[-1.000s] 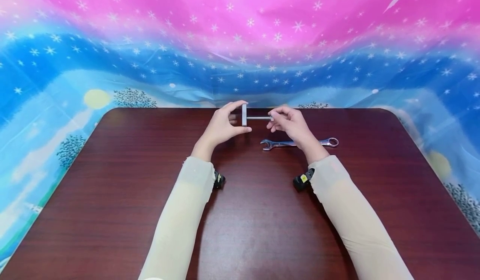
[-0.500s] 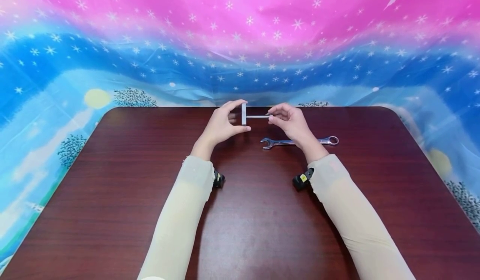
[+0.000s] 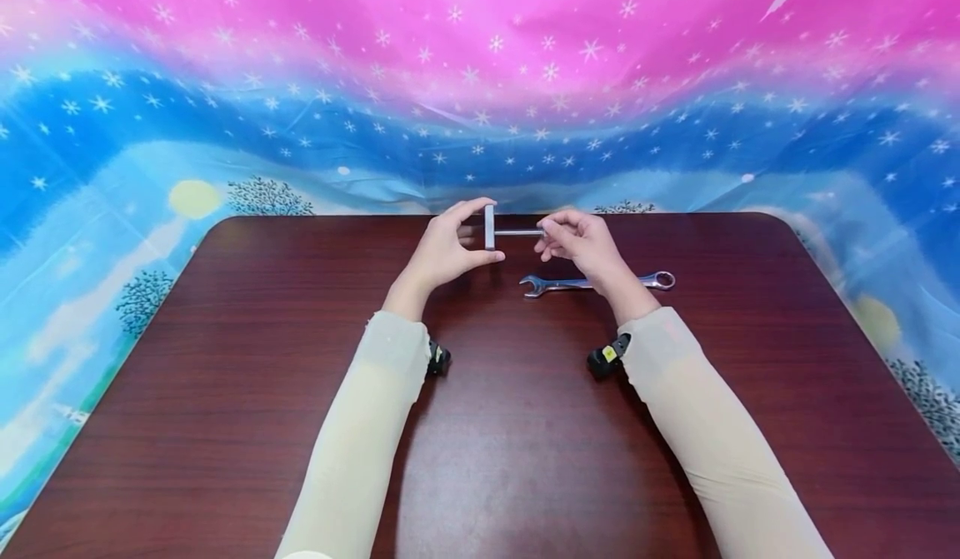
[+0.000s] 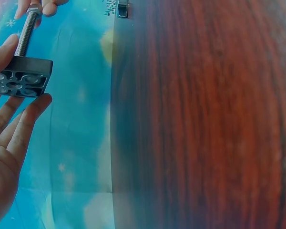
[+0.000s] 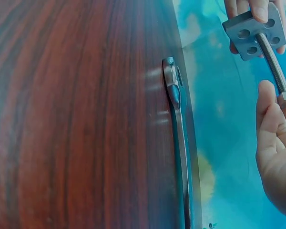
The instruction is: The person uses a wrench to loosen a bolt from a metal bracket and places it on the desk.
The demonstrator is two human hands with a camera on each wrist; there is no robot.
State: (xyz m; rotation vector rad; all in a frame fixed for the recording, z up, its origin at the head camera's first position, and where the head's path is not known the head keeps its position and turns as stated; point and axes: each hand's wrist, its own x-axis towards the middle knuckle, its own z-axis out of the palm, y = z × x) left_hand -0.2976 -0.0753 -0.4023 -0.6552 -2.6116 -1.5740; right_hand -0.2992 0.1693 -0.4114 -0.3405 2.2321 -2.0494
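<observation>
A grey metal block stands on edge above the far part of the table, gripped at its top and bottom edges by the thumb and fingers of my left hand. From its face a long threaded hex bolt sticks out level to the right. My right hand pinches the bolt at its head end. Several round holes surround the bolt on the block's face in the right wrist view. The left wrist view shows the block's other side, patterned with recesses. How deep the bolt sits in the block is hidden.
A combination wrench lies on the dark wooden table, partly behind the right wrist, its open end to the left. A printed cloth hangs behind the table's far edge. Black cameras sit at both wrists.
The fingers of my right hand have shifted around the bolt head, thumb lower half a second ago and raised again now. The left hand and the block stay almost still.
</observation>
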